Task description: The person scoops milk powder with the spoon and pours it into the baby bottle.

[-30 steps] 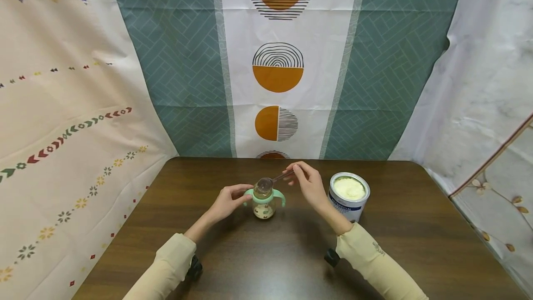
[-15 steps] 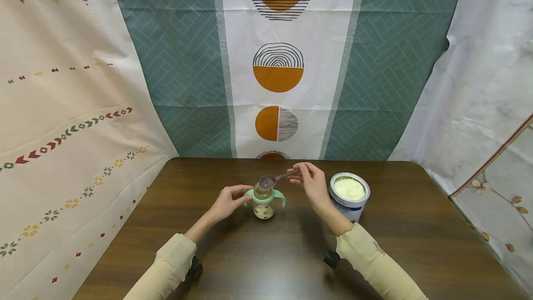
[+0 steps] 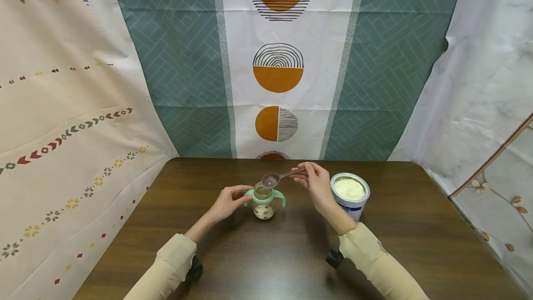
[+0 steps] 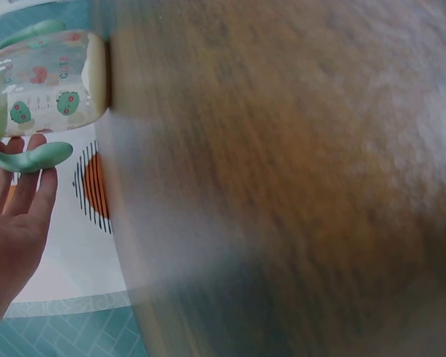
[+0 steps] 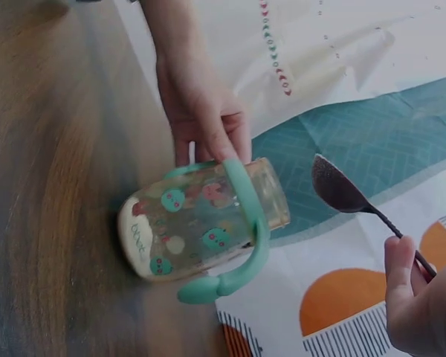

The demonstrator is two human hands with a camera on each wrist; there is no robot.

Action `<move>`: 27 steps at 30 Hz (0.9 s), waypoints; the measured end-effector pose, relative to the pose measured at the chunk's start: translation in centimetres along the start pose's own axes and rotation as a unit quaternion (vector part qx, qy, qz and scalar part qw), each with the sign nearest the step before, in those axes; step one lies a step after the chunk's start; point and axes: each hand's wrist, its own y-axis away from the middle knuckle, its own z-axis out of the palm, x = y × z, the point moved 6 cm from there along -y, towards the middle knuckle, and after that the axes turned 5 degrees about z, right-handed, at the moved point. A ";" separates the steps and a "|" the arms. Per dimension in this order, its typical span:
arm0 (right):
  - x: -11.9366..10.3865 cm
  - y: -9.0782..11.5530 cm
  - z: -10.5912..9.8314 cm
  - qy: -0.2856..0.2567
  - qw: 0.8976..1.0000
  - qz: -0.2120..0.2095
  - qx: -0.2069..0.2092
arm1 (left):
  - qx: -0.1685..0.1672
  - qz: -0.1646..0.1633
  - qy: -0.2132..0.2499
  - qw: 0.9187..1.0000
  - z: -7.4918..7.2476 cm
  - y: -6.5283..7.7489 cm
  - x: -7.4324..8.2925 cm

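Note:
A clear baby bottle (image 3: 264,210) with a mint-green two-handled collar stands upright on the table, its top uncapped. My left hand (image 3: 226,203) grips the bottle's left handle (image 4: 37,158), thumb against the collar. Pale powder (image 5: 136,242) lies at the bottom of the bottle. My right hand (image 3: 317,189) pinches the handle of a dark translucent spoon (image 3: 271,180). The spoon's bowl is above the bottle mouth in the head view, and apart from the rim (image 5: 279,193) in the right wrist view. A thin powdery film coats the bowl.
Right of my right hand stands an open tin (image 3: 351,209) of pale yellow powder (image 3: 349,189), close to the forearm. The dark wooden table (image 3: 266,263) ends at a patterned cloth backdrop (image 3: 276,124), with a cream cloth (image 3: 62,189) along the left side.
My right hand has shifted a little to the right and back with the spoon. Its bowl has come away from the bottle mouth. The left hand and the bottle have stayed in place.

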 end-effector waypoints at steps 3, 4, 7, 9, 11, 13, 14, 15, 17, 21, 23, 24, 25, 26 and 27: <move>-0.2 0.1 -0.2 -0.017 1.000 0.012 0.003 | 0.001 0.000 0.000 1.000 0.0 0.0 -0.1; -0.3 0.1 -0.3 -0.022 1.000 0.015 0.005 | 0.002 0.001 0.000 1.000 0.0 0.0 -0.1; -0.5 0.2 -0.6 -0.031 0.999 0.019 0.012 | 0.005 0.004 -0.002 1.000 0.0 -0.1 -0.2; -0.7 0.2 -0.8 -0.039 0.999 0.021 0.017 | 0.005 0.005 -0.002 1.000 0.0 -0.2 -0.3; -0.8 0.3 -1.0 -0.045 0.999 0.021 0.021 | 0.006 0.004 -0.003 1.000 0.0 -0.2 -0.4; -1.0 0.3 -1.2 -0.044 0.999 0.019 0.021 | 0.005 0.001 0.001 1.000 0.1 -0.2 -0.5; -1.1 0.3 -1.3 -0.043 0.999 0.018 0.022 | 0.005 0.000 0.003 1.000 0.1 -0.2 -0.5; -1.2 0.4 -1.4 -0.041 0.999 0.017 0.022 | 0.004 0.000 0.004 1.000 0.1 -0.2 -0.5; -1.4 0.3 -1.7 -0.038 0.999 0.017 0.023 | 0.006 -0.001 0.005 1.000 0.1 -0.2 -0.6; -1.8 0.2 -2.4 -0.029 0.999 0.016 0.026 | 0.010 -0.003 0.006 1.000 0.1 -0.2 -0.7; -2.1 0.1 -2.8 -0.021 0.999 0.015 0.028 | 0.011 -0.005 0.008 1.000 0.2 -0.3 -0.7; -2.2 0.1 -3.0 -0.017 0.999 0.013 0.030 | 0.011 -0.005 0.008 1.000 0.2 -0.3 -0.8; -2.4 0.0 -3.2 -0.015 0.999 0.012 0.031 | 0.011 -0.005 0.008 1.000 0.2 -0.4 -0.7; -2.6 0.0 -3.4 -0.014 0.999 0.011 0.034 | 0.011 -0.005 0.008 1.000 0.2 -0.4 -0.7; -2.7 -0.1 -3.6 -0.014 0.999 0.011 0.035 | 0.011 -0.005 0.007 1.000 0.2 -0.5 -0.7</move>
